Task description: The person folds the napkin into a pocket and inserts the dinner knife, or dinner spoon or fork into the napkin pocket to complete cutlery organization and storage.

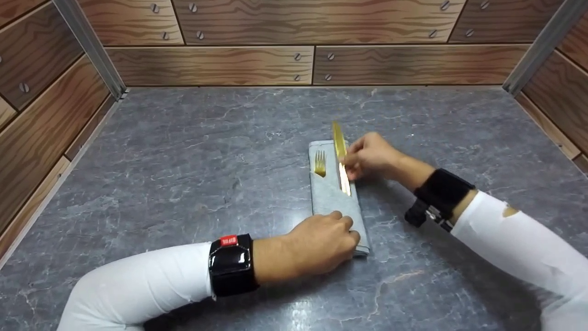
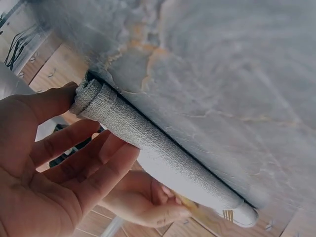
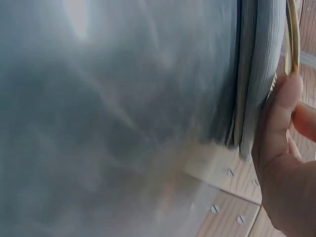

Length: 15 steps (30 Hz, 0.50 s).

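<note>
A folded grey cloth napkin (image 1: 330, 195) lies lengthwise on the table, its slanted fold forming a pocket. Inside the pocket sits a gold fork (image 1: 320, 161), only its tined end showing. Beside it a gold table knife (image 1: 339, 138) stands partly in the pocket and reaches past the napkin's far edge. My right hand (image 1: 370, 156) pinches the knife between thumb and fingers. At the near end, my left hand (image 1: 317, 243) holds the napkin; in the left wrist view its thumb and fingertips touch the cloth (image 2: 148, 138). The knife's lower end is hidden by cloth.
The grey marbled tabletop (image 1: 197, 161) surrounds the napkin. Wood-patterned panels (image 1: 248, 64) stand along the back and both sides, with metal posts (image 1: 92, 50) at the corners. A black wrist strap with a camera (image 1: 425, 211) sits on the right wrist.
</note>
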{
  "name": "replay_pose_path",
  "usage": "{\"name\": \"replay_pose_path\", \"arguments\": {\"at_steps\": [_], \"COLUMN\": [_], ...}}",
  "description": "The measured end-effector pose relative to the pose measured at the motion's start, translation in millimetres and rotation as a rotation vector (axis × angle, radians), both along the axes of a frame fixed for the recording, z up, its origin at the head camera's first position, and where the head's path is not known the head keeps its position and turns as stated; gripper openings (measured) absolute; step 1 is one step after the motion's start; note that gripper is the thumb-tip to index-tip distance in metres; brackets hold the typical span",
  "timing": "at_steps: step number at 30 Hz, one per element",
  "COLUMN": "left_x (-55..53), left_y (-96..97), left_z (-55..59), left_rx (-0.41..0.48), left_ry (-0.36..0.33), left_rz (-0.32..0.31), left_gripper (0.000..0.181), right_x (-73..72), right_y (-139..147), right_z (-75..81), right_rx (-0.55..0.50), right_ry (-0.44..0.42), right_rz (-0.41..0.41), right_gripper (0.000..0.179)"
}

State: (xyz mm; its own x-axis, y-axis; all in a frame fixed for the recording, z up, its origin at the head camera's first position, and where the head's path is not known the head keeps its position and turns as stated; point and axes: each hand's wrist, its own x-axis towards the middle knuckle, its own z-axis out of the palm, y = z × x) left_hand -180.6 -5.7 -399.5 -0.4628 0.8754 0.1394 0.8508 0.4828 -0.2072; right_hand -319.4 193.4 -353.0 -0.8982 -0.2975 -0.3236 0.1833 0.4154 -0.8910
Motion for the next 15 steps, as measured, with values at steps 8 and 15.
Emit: {"name": "replay_pose_path", "arguments": {"at_steps": [8, 15], "left_x": [-21.8, -6.7], "left_y": [5.4, 5.2], "left_z": [-44.3, -10.7], "left_rx": [0.033, -0.010], "left_ry": [-0.037, -0.046], "left_rz": [0.036, 0.065], "left_gripper": [0.031, 0.033], "right_x": [18.8, 22.1], "right_y": [2, 10], "right_z": [-3.1, -10.2], "right_rx": [0.049, 0.020], "right_ry": [-0.178, -0.227], "right_rz": [0.139, 0.135], "right_gripper": [0.011, 0.033]}}
